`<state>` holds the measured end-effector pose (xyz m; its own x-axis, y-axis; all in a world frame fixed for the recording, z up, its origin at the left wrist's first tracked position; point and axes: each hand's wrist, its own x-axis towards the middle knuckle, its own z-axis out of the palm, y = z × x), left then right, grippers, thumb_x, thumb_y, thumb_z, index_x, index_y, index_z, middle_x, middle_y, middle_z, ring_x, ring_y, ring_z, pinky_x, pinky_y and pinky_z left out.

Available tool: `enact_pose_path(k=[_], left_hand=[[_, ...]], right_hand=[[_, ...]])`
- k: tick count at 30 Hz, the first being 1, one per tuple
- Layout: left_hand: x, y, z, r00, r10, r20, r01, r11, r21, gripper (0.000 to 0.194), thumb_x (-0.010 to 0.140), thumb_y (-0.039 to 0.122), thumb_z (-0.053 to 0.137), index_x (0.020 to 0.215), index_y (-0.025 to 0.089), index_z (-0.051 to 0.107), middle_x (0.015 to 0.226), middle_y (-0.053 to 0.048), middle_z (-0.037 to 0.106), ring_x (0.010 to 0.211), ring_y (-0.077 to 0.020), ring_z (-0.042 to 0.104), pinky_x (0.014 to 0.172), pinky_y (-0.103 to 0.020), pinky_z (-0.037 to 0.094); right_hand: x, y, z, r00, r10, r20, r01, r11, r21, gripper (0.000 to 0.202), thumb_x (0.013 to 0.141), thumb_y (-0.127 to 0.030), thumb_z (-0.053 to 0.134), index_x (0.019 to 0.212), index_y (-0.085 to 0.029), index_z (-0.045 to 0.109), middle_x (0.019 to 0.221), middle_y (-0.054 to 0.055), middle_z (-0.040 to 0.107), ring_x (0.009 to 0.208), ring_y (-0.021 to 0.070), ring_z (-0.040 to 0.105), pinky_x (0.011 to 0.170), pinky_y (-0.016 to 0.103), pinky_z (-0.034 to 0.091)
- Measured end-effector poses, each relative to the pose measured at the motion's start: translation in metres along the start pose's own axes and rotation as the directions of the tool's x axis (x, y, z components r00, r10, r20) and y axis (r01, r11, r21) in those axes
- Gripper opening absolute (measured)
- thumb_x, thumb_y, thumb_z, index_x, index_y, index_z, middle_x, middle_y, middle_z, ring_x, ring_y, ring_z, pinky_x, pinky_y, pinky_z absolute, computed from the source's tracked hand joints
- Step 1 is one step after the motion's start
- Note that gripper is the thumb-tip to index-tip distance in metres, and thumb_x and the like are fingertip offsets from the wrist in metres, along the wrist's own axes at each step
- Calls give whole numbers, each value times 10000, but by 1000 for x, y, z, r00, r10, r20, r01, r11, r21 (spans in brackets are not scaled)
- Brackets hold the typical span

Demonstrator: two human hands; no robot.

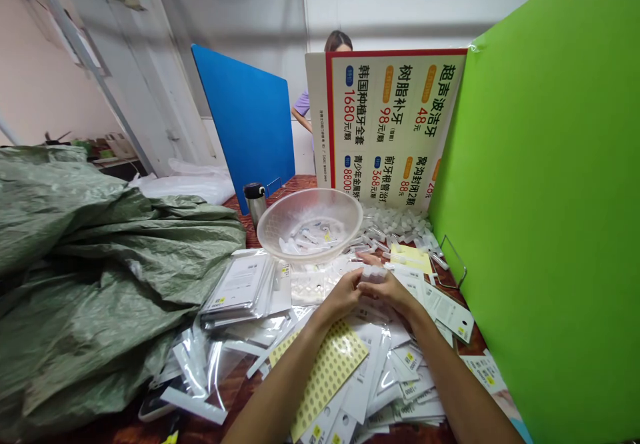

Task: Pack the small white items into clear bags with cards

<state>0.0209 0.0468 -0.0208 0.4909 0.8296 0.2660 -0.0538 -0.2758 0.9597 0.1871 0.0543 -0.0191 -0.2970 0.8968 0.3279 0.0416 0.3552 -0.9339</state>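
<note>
My left hand [345,292] and my right hand [393,291] meet over the heap of printed cards, closed around a few small translucent white-capped tubes [374,273]. Just beyond them, many similar tubes [400,224] lie piled at the foot of the printed sign. A yellow sheet of small round stickers [333,371] lies under my left forearm. White printed cards [450,311] spread on both sides of my hands. A translucent plastic bowl [310,254] behind my left hand holds small packed items. To the left is a stack of packaged cards [243,284].
A green panel [545,197] rises on the right, held by a wire stand [463,274]. A blue panel [245,117] and a printed sign [385,124] stand behind. A steel flask [255,204] is beside the bowl. Green tarp [100,284] covers the left. A person [303,104] stands behind.
</note>
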Motion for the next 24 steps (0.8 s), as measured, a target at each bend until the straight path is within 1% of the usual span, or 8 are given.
enact_pose_path(k=[2, 4, 6, 9, 11, 14, 17, 24], left_hand=[[1, -3, 0, 999, 4, -42, 0, 997, 80, 246, 850, 328, 665, 960, 115, 724, 919, -92, 739, 844, -238, 702, 775, -346, 576], [3, -5, 1, 993, -11, -120, 28, 990, 141, 260, 862, 328, 640, 956, 107, 738, 927, -106, 754, 874, -258, 712, 797, -364, 579], [4, -4, 2, 988, -9, -157, 31, 990, 140, 286, 865, 337, 653, 1016, 110, 741, 1010, -119, 757, 938, -265, 714, 834, -375, 583], [4, 0, 3, 983, 49, -177, -28, 992, 121, 308, 849, 294, 696, 1118, 148, 729, 1156, -119, 725, 1060, -248, 687, 912, -373, 577], [3, 3, 3, 970, 83, -228, -42, 983, 180, 257, 851, 245, 689, 1089, 167, 741, 1152, -108, 720, 1068, -228, 680, 927, -359, 573], [3, 1, 2, 946, 98, -310, -5, 958, 286, 182, 856, 192, 658, 1010, 186, 755, 1094, -89, 731, 1027, -209, 687, 908, -338, 571], [3, -4, 0, 926, 87, -368, 41, 944, 326, 183, 837, 153, 649, 982, 188, 755, 1063, -81, 738, 1003, -206, 692, 911, -337, 562], [4, -6, -1, 929, 69, -364, 56, 945, 323, 153, 814, 177, 644, 921, 188, 754, 1002, -76, 738, 946, -214, 689, 891, -352, 551]], right_hand=[[-1, -6, 3, 996, -39, 78, 41, 999, -32, 491, 807, -509, 772, 1246, -298, 707, 1446, 81, 565, 1372, 299, 471, 1176, 471, 324], [-2, -11, 6, 995, -58, 84, 60, 998, -23, 396, 857, -516, 715, 1170, -275, 749, 1408, 86, 605, 1348, 304, 503, 1169, 484, 340], [0, -14, 7, 998, -57, 27, 57, 998, 19, 369, 877, -518, 684, 1111, -244, 765, 1303, 96, 677, 1266, 305, 575, 1129, 488, 396], [4, -11, 2, 985, 10, -169, 12, 991, 131, 331, 867, -499, 677, 1024, -217, 751, 1075, 86, 757, 1047, 275, 685, 1001, 445, 504], [6, -5, -7, 938, 105, -332, -43, 981, 191, 309, 807, -457, 719, 994, -211, 724, 971, 67, 766, 850, 233, 706, 836, 379, 561], [6, 4, -26, 824, 356, -442, -286, 933, 218, 213, 731, -349, 735, 853, -178, 705, 791, 53, 741, 591, 153, 617, 575, 270, 509], [1, 6, -40, 753, 533, -387, -494, 845, 203, 133, 693, -275, 728, 690, -149, 685, 626, 57, 689, 477, 115, 519, 454, 225, 412], [-5, -3, -42, 811, 562, -163, -555, 827, 87, 215, 636, -288, 789, 572, -158, 631, 668, 82, 726, 449, 86, 449, 414, 215, 325]])
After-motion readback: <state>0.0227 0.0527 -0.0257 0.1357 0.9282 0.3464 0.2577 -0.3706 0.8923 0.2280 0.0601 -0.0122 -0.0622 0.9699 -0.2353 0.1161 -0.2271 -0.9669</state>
